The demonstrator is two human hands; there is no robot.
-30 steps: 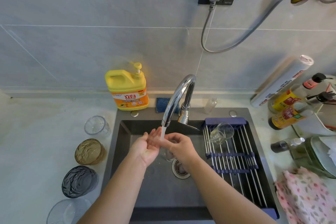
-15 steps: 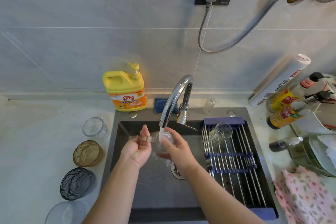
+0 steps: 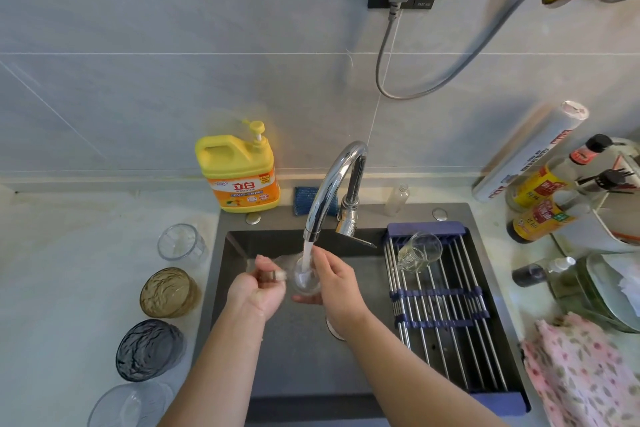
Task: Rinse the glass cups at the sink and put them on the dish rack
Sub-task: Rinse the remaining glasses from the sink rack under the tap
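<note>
Head view: a clear glass cup (image 3: 306, 279) sits under the running tap (image 3: 332, 184), over the dark sink (image 3: 294, 357). The right hand (image 3: 337, 284) clasps the cup from 3 o'clock; the left hand (image 3: 258, 291) pinches its handle at 9 o'clock. One rinsed cup (image 3: 417, 253) lies tilted on the dish rack (image 3: 446, 315) at 3 o'clock. Four glasses (image 3: 169, 291) stand in a row on the counter (image 3: 69, 270) at 9 o'clock. A yellow soap bottle (image 3: 242, 170) stands at 11 o'clock.
</note>
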